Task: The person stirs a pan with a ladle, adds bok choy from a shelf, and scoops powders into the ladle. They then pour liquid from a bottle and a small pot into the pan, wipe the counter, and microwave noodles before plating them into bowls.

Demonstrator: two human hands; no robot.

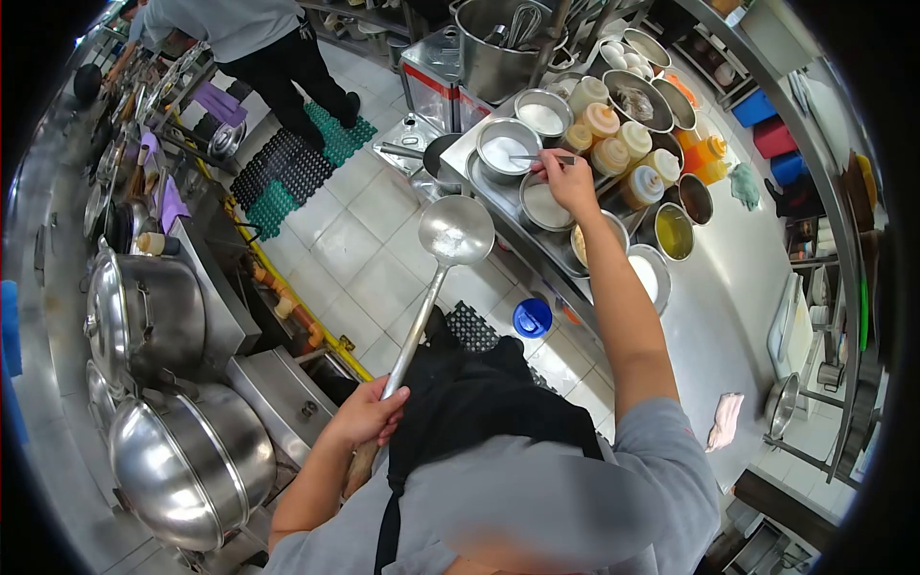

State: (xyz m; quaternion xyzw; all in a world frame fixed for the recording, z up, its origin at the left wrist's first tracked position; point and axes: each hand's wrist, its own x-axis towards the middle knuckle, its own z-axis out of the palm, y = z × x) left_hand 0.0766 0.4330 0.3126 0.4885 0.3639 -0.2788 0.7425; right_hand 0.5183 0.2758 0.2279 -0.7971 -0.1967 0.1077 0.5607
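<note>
Steel kitchen counter, L hand closed round ladle handle, R hand pinching sm spoon over white-powder bowl

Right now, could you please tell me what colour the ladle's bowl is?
Shiny silver ladle, head view.

Grey shirt, black apron

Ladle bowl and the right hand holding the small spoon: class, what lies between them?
In the head view, a round steel container sits between the ladle bowl and the right hand holding the small spoon.
</note>
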